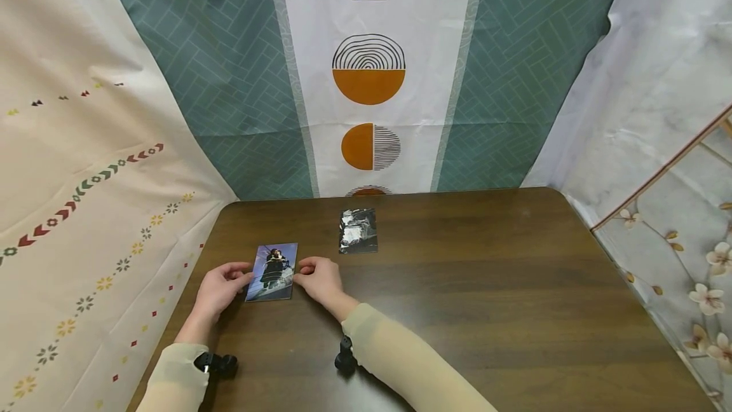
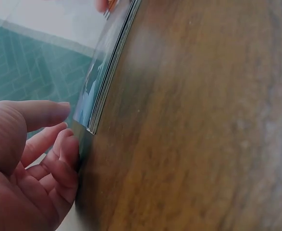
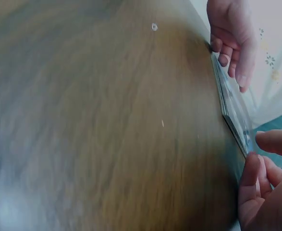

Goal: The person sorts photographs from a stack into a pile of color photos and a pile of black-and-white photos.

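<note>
A short stack of glossy picture cards [image 1: 272, 272] lies on the left part of the brown table, its top picture showing dark-clothed figures on a blue-violet ground. At its left edge is my left hand [image 1: 219, 288], thumb tip beside the card; the left wrist view shows the layered edges of the stack [image 2: 109, 72] close to that thumb and the bent fingers. My right hand [image 1: 322, 281] touches the right edge with its fingertips. A gap shows between its thumb [image 3: 270, 140] and forefinger in the right wrist view, with the stack's end beside them.
A dark card with a black-and-white picture [image 1: 358, 231] lies farther back, right of the stack. Patterned cloths hang behind the table [image 1: 486, 310] and along both sides. A black wrist camera [image 1: 345, 356] is strapped at each sleeve.
</note>
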A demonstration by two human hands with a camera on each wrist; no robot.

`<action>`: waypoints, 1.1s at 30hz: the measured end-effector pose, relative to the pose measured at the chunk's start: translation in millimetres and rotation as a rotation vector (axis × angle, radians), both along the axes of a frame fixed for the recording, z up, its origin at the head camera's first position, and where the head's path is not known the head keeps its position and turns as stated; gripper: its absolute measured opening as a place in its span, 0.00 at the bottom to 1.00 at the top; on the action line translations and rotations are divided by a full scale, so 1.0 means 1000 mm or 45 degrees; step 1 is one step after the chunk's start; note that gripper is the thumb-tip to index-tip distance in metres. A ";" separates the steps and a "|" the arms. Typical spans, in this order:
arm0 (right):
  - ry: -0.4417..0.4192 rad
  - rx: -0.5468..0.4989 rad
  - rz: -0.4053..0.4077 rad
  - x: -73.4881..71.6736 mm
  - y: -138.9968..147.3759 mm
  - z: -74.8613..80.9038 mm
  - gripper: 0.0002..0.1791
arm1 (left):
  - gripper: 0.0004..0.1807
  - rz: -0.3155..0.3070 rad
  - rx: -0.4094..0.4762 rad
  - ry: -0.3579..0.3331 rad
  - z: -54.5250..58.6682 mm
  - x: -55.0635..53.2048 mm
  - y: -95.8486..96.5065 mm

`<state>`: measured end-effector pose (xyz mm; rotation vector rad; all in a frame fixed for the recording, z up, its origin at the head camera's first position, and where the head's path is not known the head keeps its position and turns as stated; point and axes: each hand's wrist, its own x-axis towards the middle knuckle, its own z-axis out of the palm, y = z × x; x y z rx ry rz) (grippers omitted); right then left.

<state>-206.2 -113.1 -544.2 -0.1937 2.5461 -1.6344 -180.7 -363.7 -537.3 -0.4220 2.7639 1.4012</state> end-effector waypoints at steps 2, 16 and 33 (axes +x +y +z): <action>-0.009 0.021 -0.009 0.001 -0.004 0.000 0.15 | 0.24 0.007 0.008 -0.017 -0.002 -0.001 -0.001; 0.024 0.326 -0.032 0.003 -0.015 -0.003 0.17 | 0.26 -0.059 0.011 -0.094 -0.004 -0.005 -0.003; 0.049 0.385 -0.036 0.003 -0.020 -0.004 0.14 | 0.27 -0.062 -0.016 -0.128 -0.002 -0.003 -0.003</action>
